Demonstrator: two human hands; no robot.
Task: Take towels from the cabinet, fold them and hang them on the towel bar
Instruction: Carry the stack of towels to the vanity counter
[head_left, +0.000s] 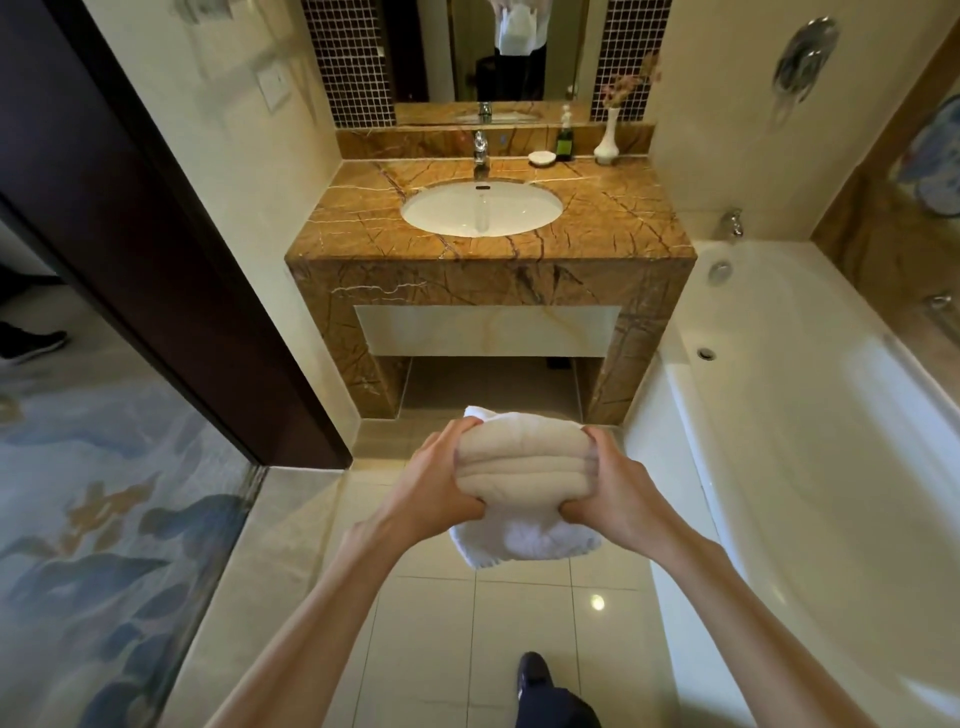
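Tiled bathroom floor (436, 613), marble vanity (488, 280) far, bathtub (779, 415) right | folded towels (524, 467) stacked mid-air, long axis left-right | left hand (441, 483), right hand (613, 488) gripping opposite ends

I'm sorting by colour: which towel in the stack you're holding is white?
The white towel lowest in the picture, sagging below the left hand and right hand; the beige towels gripped between them are darker.
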